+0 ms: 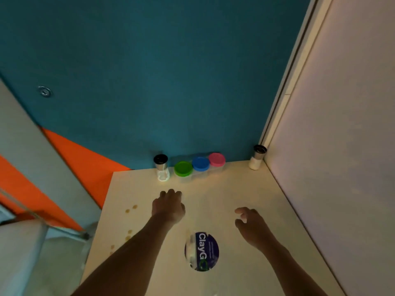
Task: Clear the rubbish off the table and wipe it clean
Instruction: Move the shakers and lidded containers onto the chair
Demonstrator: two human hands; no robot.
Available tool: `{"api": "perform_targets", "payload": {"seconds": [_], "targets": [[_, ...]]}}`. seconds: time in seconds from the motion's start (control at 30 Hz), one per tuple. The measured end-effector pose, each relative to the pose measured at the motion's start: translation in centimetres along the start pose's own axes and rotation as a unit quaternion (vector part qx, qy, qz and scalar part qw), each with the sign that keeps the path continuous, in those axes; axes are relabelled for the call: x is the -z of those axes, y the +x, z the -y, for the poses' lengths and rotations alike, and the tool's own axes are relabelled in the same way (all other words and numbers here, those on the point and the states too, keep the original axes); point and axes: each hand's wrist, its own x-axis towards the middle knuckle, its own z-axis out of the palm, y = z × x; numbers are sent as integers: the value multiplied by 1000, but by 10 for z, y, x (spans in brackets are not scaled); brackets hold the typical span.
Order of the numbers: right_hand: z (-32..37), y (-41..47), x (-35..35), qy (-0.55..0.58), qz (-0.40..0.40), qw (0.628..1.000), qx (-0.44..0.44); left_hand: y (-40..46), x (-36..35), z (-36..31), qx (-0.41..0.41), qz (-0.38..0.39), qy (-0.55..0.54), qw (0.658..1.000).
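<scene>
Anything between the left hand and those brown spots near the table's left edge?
Nothing visible. The left hand hovers mid-table; the nearest brown spots lie just to its left on bare table. More spots sit beside the forearm. The ClayGo packet lies clear of that path.

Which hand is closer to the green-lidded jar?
Left. The left hand reaches just in front of the green-lidded jar; the right hand hovers farther back and to its right.

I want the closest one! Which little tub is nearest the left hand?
The green-lidded tub, leftmost of three; the blue and pink tubs sit farther from the left hand.
</scene>
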Motion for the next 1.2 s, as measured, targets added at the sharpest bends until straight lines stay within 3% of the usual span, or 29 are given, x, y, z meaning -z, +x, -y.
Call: {"api": "perform_targets", "payload": {"seconds": [0.33, 0.53, 0.73, 0.9, 1.07, 1.2], "targets": [[39, 138, 8, -49, 1, 997, 60, 107, 25, 24, 90, -77, -52, 992], [37, 218, 17, -94, -30, 991, 92, 157, 19, 33, 137, -66, -103, 983], [12, 270, 36, -110, -90, 983, 116, 191, -11, 41, 150, -42, -123, 980], [-12, 299, 52, -165, -148, 968, 115, 206, -23, 33, 189, -139, -126, 964], [-39, 323, 64, -204, -197, 953, 101, 211, -32, 24, 246, -155, -139, 947], [-58, 344, 73, -205, -188, 957, 81, 205, -41, 10, 275, -180, -144, 933]]}}
